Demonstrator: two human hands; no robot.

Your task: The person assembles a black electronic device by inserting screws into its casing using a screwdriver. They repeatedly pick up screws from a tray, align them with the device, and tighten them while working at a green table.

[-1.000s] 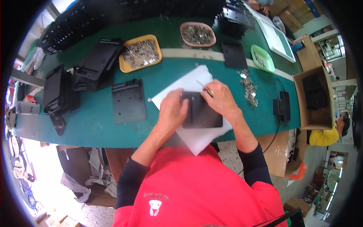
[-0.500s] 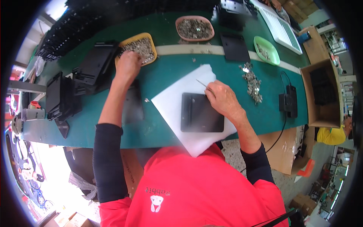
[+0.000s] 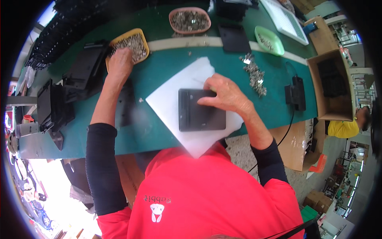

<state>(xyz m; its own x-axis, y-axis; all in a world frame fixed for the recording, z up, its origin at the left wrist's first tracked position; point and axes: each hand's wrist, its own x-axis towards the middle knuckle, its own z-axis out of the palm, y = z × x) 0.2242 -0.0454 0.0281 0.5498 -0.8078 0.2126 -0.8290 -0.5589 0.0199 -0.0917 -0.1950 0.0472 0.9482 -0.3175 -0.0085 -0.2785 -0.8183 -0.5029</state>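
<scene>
My left hand reaches over the near edge of a yellow tray filled with small metal pieces. Its fingers point down and away, and their tips are hidden. A flat black rectangular panel lies on a white foam sheet. Over that panel's upper right part rests my right hand, thumb stretched across the face and forefinger bent apart from it near the far edge. The other fingers are partly hidden. No thin tool shows in this hand now.
Stacked black panels stand left of the tray. A pink tray, a green tray and a loose metal heap lie beyond and right. A black adapter with its cord sits near an open cardboard box.
The thin stick-like tool in my right hand has gone from sight. That hand's thumb now spreads over the panel. My left hand stays at the yellow tray. The whole view has shifted.
</scene>
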